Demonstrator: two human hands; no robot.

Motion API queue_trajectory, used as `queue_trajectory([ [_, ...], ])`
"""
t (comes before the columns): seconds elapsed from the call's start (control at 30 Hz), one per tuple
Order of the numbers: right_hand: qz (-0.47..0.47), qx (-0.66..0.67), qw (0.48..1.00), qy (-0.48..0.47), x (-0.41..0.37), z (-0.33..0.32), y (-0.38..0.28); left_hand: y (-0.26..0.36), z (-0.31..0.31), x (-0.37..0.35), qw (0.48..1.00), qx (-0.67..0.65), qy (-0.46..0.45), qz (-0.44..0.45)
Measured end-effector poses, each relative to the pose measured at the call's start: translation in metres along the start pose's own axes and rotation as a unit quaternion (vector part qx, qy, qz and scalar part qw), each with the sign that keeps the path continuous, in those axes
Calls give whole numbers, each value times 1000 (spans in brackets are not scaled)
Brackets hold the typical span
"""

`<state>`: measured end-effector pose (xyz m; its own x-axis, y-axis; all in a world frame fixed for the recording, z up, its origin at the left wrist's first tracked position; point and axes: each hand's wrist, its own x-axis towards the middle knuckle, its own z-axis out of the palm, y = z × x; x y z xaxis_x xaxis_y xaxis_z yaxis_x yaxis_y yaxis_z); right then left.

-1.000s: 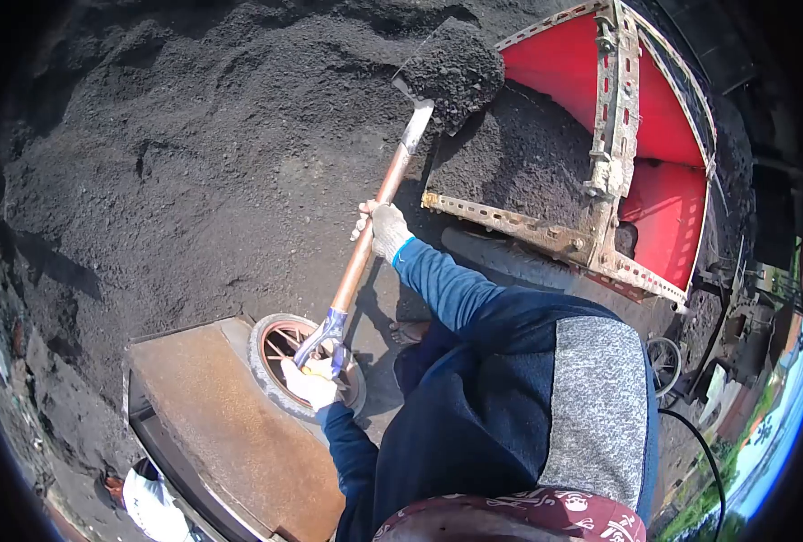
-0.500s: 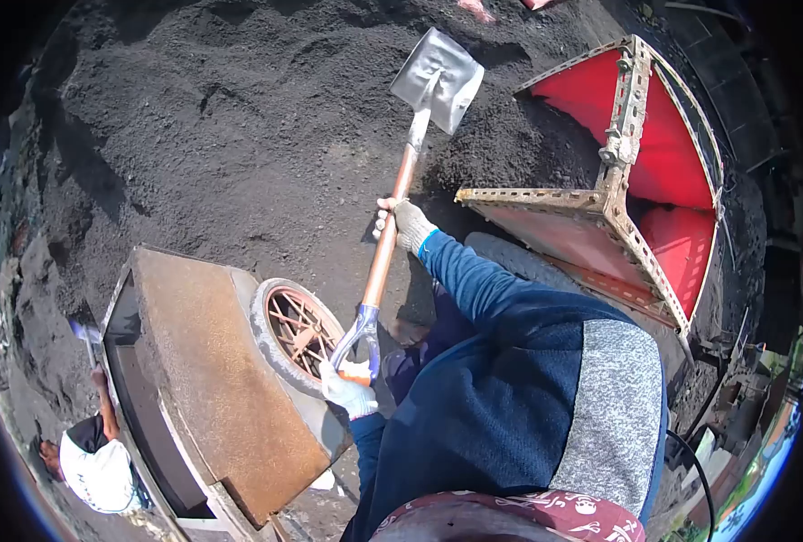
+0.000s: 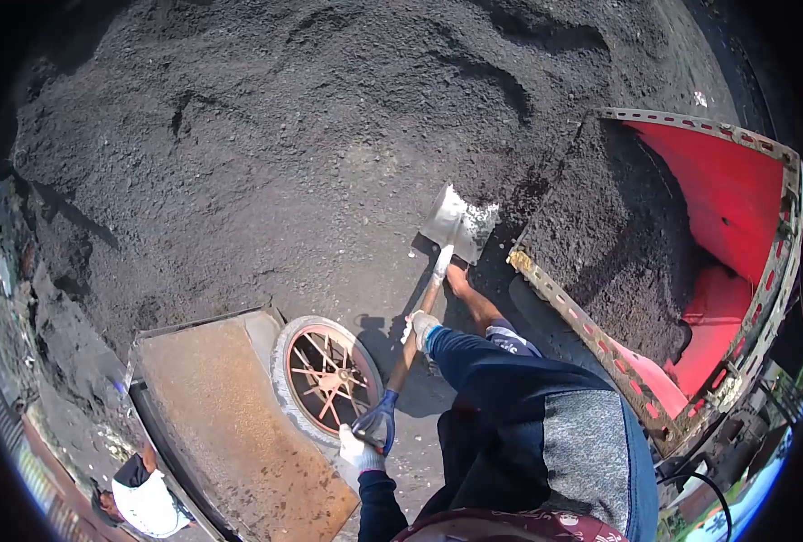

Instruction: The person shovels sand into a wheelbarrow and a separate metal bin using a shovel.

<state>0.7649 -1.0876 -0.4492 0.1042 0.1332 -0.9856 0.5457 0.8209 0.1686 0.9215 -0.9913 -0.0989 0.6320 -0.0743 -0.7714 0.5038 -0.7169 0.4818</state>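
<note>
A shovel (image 3: 410, 359) with a silver blade and a wooden shaft slants across the middle of the head view. My left hand (image 3: 360, 450), in a whitish glove, is closed round its blue D-shaped handle. Further up, my right hand (image 3: 421, 331), also gloved, grips the shaft. The metal blade (image 3: 460, 224) is at the edge of the dark grit (image 3: 266, 181), with some grit on its upper right part. Beside the blade shows a bare lower leg (image 3: 474, 298), its foot partly hidden behind the shovel.
To the right stands a red-lined metal-framed box (image 3: 736, 199) with dark grit inside. At lower left is a rusty-topped cart (image 3: 230, 406) with a spoked wheel (image 3: 329, 375). Beyond it, another person (image 3: 149, 501) in a white top bends at the lower left edge.
The shovel blade has come down and nearer to me, both hands still on the shovel. My view has shifted, showing more of the grit in the red box. The bare leg has come into view.
</note>
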Motion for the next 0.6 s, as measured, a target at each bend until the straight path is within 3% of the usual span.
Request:
queue_trajectory([
  [0.03,-14,59,998,19,-49,12,-79,11,55,19,1000,8,-9,4],
  [0.07,-48,55,997,1,-34,6,-142,18,110,36,1000,21,-20,6],
  [0.1,-122,53,989,70,-59,12,-206,19,162,49,999,34,-29,5],
  [0.13,-156,127,979,19,-45,-5,-254,20,207,52,998,48,-35,11],
  [0.2,-142,40,986,78,-54,-16,-324,33,274,35,997,49,-39,41],
  [0.27,-169,-23,978,122,-46,-27,-316,21,264,24,997,27,-61,47],
  [0.33,-134,39,976,167,-74,-26,-293,-1,242,28,993,-92,-66,-34],
  [0.4,-167,51,978,114,-108,-36,-256,4,206,-10,991,-65,-35,-109],
  [0.47,-187,-18,973,136,-167,-35,-222,-47,155,3,994,-79,-34,-70],
  [0.5,-200,51,976,70,-169,-39,-201,-43,138,-21,992,-93,-43,-69],
  [0.57,-184,30,977,102,-182,-38,-165,-46,100,-49,991,-105,-34,-76],
  [0.6,-204,34,976,63,-168,-42,-143,-59,75,-45,991,-106,-16,-83],
])
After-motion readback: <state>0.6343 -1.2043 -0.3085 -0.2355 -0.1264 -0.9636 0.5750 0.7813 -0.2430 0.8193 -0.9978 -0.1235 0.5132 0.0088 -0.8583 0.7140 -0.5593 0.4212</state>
